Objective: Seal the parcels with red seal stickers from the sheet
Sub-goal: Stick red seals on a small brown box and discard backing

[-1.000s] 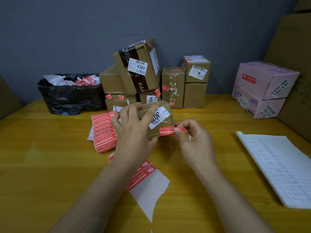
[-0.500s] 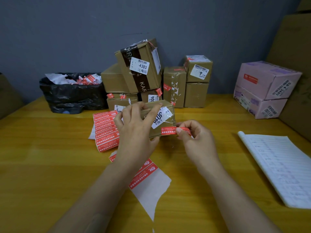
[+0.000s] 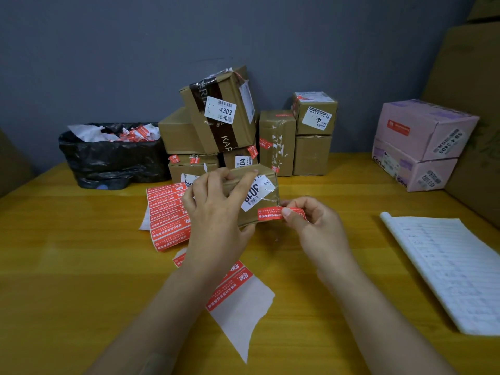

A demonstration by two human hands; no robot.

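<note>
- Wooden table [image 3: 81, 266] is carrying everything.
- Stack of brown parcels [image 3: 276, 142] is sitting at the back against the wall, several already wearing red seals.
- Two pink boxes [image 3: 422, 131] are sitting stacked at far right.
- Black bin bag [image 3: 113, 155] at back left is holding torn paper scraps.
- Lined notebook [image 3: 446, 266] is lying open on the right.
- Sticker sheet [image 3: 167, 215] is lying flat just left of the hands; a torn backing strip [image 3: 238, 307] with a few red stickers is lying nearer, between the forearms.
- Small parcel [image 3: 247, 215] is being held at table centre, tilted.
- Left hand [image 3: 213, 212] is gripping that parcel, fingers curled over its top.
- Right hand [image 3: 313, 226] is pinching a red seal sticker [image 3: 270, 213], its left end lying on the parcel's front face below the white label; right end looks unstuck, hard to tell.
</note>
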